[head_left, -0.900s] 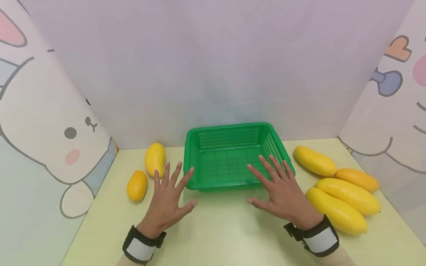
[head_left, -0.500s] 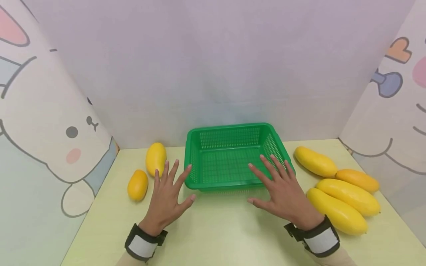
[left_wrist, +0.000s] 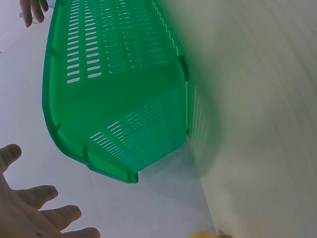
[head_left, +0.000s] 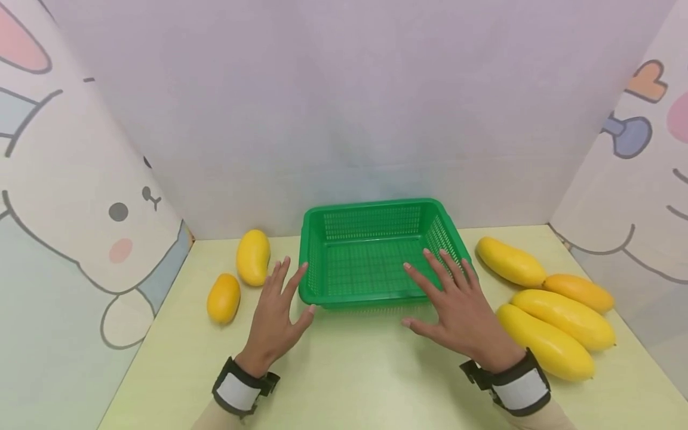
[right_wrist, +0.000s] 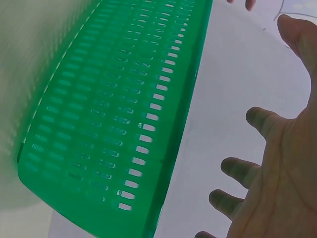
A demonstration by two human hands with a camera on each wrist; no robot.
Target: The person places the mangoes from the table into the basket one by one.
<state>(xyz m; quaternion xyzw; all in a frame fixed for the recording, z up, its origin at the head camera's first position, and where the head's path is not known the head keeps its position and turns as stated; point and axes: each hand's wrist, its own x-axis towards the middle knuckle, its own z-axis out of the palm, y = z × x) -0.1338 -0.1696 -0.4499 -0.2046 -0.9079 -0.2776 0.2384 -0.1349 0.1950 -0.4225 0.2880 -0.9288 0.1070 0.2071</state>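
A green plastic basket point(head_left: 371, 251) with slotted walls stands at the back middle of the table, with nothing inside. My left hand point(head_left: 276, 319) hovers at its near left corner, fingers extended and holding nothing. Over the near right part of the rim, my right hand point(head_left: 457, 313) is spread wide with nothing in it. In the left wrist view the basket wall point(left_wrist: 114, 89) rises beside the fingers point(left_wrist: 62, 215). The right wrist view has the basket's long side point(right_wrist: 114, 114) facing the open palm point(right_wrist: 282, 173).
Left of the basket lie a yellow mango point(head_left: 253, 257) and a smaller orange-yellow mango point(head_left: 223, 298). To the right, several long yellow fruits point(head_left: 564, 318) lie grouped together. A pale curtain point(head_left: 365, 107) backs the table point(head_left: 365, 382), with cartoon-printed panels point(head_left: 80, 197) at both sides.
My left hand has shifted slightly right, and its fingers have drawn closer together. My right hand stays nearly where it was. Basket and fruits have not moved.
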